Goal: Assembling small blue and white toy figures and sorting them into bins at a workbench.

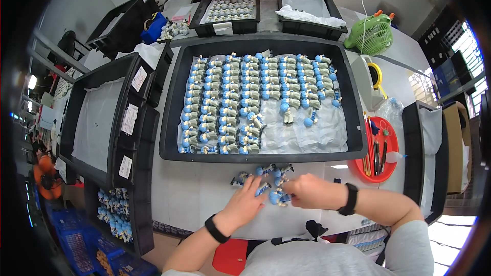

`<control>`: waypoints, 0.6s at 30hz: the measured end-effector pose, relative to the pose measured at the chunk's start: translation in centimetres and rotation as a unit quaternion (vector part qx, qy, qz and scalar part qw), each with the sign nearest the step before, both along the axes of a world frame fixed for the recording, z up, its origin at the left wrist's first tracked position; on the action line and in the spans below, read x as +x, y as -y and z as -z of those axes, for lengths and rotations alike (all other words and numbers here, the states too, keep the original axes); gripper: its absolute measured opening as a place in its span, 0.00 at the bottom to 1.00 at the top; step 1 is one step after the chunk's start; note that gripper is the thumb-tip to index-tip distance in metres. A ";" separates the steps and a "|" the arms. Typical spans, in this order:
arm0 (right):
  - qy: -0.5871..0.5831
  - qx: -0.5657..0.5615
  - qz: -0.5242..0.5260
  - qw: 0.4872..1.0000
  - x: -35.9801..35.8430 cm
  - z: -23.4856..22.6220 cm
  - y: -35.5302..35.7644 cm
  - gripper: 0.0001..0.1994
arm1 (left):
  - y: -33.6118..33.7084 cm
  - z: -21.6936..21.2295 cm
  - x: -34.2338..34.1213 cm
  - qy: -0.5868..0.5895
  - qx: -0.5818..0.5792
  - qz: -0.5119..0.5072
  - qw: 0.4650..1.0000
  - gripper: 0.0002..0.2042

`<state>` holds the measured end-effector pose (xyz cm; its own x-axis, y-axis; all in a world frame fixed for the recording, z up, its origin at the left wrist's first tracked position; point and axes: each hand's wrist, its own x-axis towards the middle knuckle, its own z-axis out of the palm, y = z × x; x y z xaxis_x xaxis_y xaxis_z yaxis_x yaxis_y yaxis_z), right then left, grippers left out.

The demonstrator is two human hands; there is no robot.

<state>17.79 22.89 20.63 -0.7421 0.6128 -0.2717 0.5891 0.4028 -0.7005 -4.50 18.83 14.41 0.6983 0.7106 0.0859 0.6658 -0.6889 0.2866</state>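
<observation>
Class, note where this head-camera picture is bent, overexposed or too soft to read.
Head view: straight edges of the black tray bow toward the rim; the corners are black; the window at right is blown out; the small figurines by the hands blur together.

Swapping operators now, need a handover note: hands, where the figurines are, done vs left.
Left hand: flat on the table, fingers on the loose figurines.
Right hand: closed around one figurine at the same pile.
Big black tray: rows of blue-capped figurines fill its left and top; lower right of its liner is bare, with a few strays.
Left to do: the loose pile is not yet in the tray.
</observation>
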 end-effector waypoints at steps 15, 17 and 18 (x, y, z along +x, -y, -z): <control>0.092 0.325 -0.056 0.940 3.5 0.2 -12.0 0.26 | -17.6 -2.5 2.0 -0.153 -0.134 0.096 0.974 0.25; 0.181 0.391 -0.131 0.893 5.0 1.7 -14.8 0.33 | -18.4 -1.4 2.8 -0.225 -0.089 0.174 0.954 0.27; 0.205 0.419 -0.170 0.868 5.3 2.4 -15.8 0.35 | -18.5 -1.3 3.3 -0.257 -0.110 0.176 0.944 0.28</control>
